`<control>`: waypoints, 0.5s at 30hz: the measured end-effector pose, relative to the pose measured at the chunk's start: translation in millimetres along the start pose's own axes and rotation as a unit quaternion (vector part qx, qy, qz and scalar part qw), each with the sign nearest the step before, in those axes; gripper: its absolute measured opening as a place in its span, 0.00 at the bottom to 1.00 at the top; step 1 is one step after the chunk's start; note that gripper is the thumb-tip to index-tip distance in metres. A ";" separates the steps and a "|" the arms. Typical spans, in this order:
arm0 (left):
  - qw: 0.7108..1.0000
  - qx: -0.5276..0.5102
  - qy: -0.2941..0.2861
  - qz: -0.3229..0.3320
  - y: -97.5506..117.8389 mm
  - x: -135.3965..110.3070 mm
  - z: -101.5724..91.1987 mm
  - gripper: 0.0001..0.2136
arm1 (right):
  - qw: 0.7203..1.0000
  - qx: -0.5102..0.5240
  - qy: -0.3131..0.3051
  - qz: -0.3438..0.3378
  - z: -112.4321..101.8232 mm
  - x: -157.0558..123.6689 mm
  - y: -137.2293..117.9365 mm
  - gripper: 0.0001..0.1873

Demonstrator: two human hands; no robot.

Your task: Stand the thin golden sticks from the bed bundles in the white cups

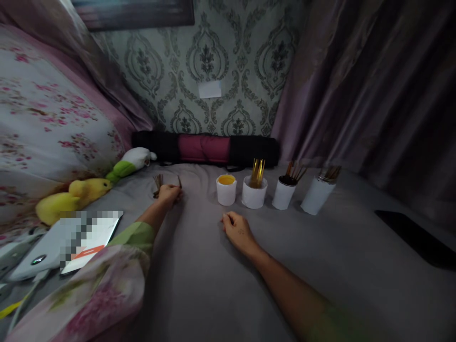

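Note:
My left hand (170, 195) reaches out over the grey sheet on the left, its fingers closed on a thin brown stick (179, 180) whose end pokes up past the fingertips. Just behind that hand lies a small bunch of similar brown sticks (157, 184), partly covered by it. My right hand (238, 232) rests loosely curled in front of the cups, with nothing visible in it. Four white-wrapped containers stand in a row: one with a yellow inside (226, 194), one with shiny gold sticks (254, 195), and two with brown sticks (283, 195) (317, 197).
A black and maroon roll (204, 148) lies along the wall. Plush toys (71, 197), a white power bank-like device (50, 247) with a cable and a partly blurred flat item (99, 237) are at left. A dark flat object (415, 237) lies at right.

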State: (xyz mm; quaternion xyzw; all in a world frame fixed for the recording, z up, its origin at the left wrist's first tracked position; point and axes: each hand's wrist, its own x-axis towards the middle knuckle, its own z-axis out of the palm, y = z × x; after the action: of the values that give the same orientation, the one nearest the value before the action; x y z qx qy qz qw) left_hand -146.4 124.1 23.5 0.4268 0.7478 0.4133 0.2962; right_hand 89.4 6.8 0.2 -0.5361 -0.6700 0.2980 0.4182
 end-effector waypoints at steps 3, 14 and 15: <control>0.993 -0.112 -0.017 -0.029 4.0 -8.2 5.8 0.07 | 1.000 0.004 -0.001 0.002 -0.2 -0.1 0.1 0.16; 0.935 -0.340 -0.057 -0.082 2.2 -33.8 20.4 0.09 | 1.000 0.020 -0.004 0.003 0.5 -0.4 1.7 0.16; 0.931 -0.350 -0.063 -0.085 2.0 -37.0 21.3 0.09 | 1.000 0.022 -0.003 0.002 1.0 0.0 2.4 0.17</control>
State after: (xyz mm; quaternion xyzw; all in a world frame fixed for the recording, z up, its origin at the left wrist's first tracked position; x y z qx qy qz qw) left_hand -111.7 99.7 18.3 0.2554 0.5689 0.5946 0.5075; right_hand 89.7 7.4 -2.3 -0.5273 -0.6634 0.3152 0.4273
